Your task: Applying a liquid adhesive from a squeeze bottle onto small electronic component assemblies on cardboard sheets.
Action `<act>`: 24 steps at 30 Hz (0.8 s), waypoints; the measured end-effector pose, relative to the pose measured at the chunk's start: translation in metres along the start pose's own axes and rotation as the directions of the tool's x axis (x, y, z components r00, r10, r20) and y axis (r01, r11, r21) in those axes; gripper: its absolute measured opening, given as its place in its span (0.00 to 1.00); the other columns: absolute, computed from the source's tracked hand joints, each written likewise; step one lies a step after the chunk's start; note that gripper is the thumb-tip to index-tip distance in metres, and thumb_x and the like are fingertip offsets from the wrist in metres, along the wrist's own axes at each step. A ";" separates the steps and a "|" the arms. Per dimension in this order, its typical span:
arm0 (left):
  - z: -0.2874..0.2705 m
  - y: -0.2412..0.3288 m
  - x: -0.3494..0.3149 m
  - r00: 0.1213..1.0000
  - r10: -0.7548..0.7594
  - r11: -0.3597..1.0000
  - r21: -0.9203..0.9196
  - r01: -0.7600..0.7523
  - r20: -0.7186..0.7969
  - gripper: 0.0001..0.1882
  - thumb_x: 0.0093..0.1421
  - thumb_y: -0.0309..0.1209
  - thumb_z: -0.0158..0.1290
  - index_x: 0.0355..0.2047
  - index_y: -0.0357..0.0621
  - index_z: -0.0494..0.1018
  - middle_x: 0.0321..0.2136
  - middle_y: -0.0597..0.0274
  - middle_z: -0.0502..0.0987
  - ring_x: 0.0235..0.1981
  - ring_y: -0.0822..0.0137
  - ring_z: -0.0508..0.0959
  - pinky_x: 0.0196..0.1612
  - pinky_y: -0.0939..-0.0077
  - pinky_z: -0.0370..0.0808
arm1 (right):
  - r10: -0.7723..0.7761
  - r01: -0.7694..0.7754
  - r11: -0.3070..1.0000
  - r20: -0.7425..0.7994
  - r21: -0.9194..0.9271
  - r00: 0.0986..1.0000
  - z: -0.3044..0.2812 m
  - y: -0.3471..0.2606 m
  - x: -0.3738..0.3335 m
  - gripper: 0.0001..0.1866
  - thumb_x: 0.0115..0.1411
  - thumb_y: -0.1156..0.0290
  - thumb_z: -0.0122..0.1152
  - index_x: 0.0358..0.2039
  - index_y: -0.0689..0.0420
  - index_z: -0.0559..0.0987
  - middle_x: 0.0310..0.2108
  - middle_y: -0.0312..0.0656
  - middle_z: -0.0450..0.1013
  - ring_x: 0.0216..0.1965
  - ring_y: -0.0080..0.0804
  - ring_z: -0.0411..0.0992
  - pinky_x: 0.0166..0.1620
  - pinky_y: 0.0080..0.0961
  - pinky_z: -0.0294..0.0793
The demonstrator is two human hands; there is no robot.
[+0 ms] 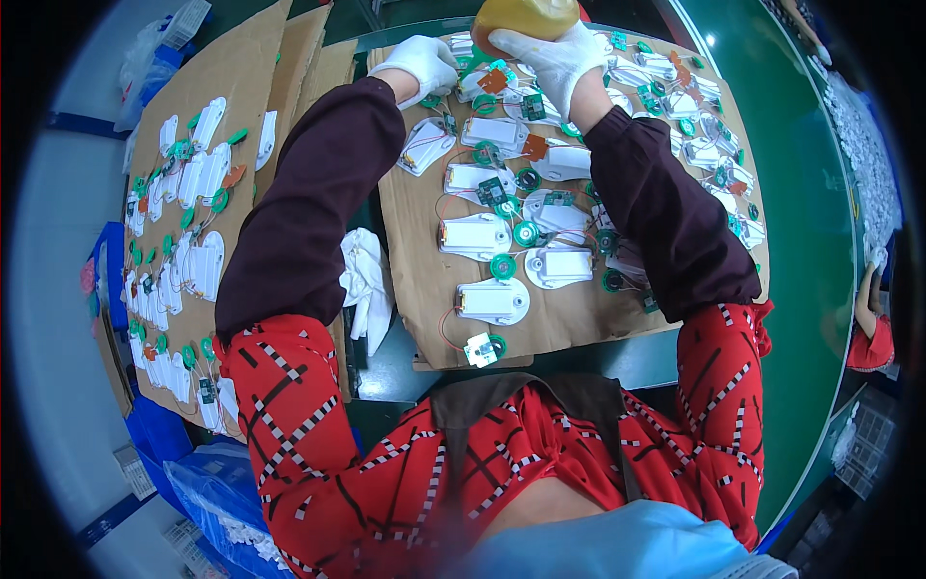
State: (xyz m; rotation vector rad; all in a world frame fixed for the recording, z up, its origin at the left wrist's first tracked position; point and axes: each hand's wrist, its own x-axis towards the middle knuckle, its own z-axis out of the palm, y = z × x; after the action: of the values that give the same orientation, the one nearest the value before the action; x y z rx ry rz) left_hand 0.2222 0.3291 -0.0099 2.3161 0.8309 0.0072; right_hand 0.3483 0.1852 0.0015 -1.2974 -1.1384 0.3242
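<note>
My right hand [558, 66], in a white glove, is wrapped round a yellow, rounded, shiny container [526, 17] at the top of the picture, whose upper end is cut off. Just left of it, my left hand [422, 68], also gloved, has its fingers curled down at the board's far edge. What they pinch, if anything, is hidden. Under and around both hands lie white plastic housings [495, 132] wired to green circuit boards [532, 106] and round green discs [526, 234]. Small brown pieces [534, 147] lie among them.
The units rest on a brown cardboard sheet [415, 289] on a green table [801, 289]. More units cover another cardboard sheet [246, 174] at left. Between the sheets lies a crumpled white cloth or glove [367, 285]. Another person's arm [865, 299] shows at far right.
</note>
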 end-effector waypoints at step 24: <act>0.001 0.002 -0.001 1.000 -0.022 0.997 -0.069 0.022 -0.010 0.12 0.50 0.22 0.55 0.37 0.32 0.75 0.30 0.55 0.78 0.29 0.67 0.79 0.34 0.78 0.76 | 0.070 -0.063 0.989 0.048 -0.135 0.996 -0.007 0.009 -0.008 0.27 0.48 0.61 0.69 0.46 0.58 0.72 0.42 0.40 0.73 0.42 0.29 0.73 0.45 0.22 0.73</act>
State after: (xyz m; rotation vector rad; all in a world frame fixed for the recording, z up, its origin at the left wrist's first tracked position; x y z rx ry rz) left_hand 0.2222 0.3267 -0.0093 2.2445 0.8484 0.0378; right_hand 0.3543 0.1780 -0.0094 -1.4545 -1.1788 0.3374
